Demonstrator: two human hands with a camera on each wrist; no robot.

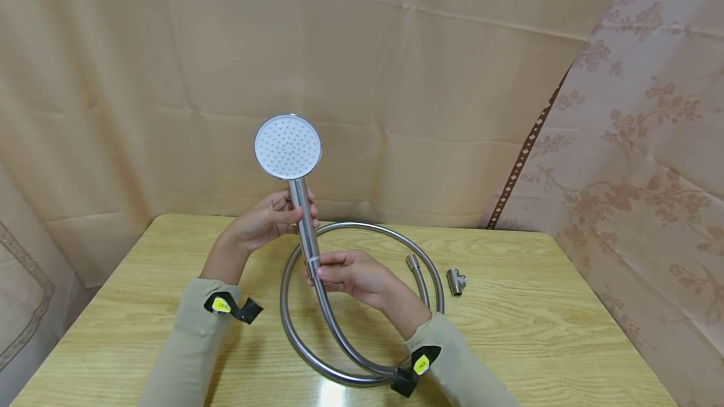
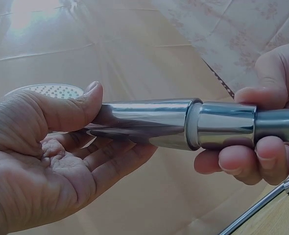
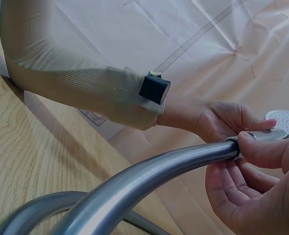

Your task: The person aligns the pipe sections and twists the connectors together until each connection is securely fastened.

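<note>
A chrome hand shower head [image 1: 288, 147] with a white nozzle face is held up above the table, face toward me. My left hand [image 1: 270, 218] grips its handle, thumb in front and fingers behind. Lower down, my right hand [image 1: 356, 276] pinches the metal connector nut [image 2: 227, 125] of the shower hose [image 1: 334, 325] between thumb and fingers. The nut sits against the handle's end, with a narrow pale ring [image 2: 195, 126] showing at the joint. From there the hose drops and loops on the table; its other end [image 1: 413, 261] lies loose.
On the wooden table [image 1: 537, 331], right of the hose loop, lies a small chrome T-shaped fitting [image 1: 455, 281]. Beige cloth [image 1: 351, 80] hangs behind the table, and patterned cloth [image 1: 650, 162] hangs on the right. Each wrist wears a black strap with a yellow label.
</note>
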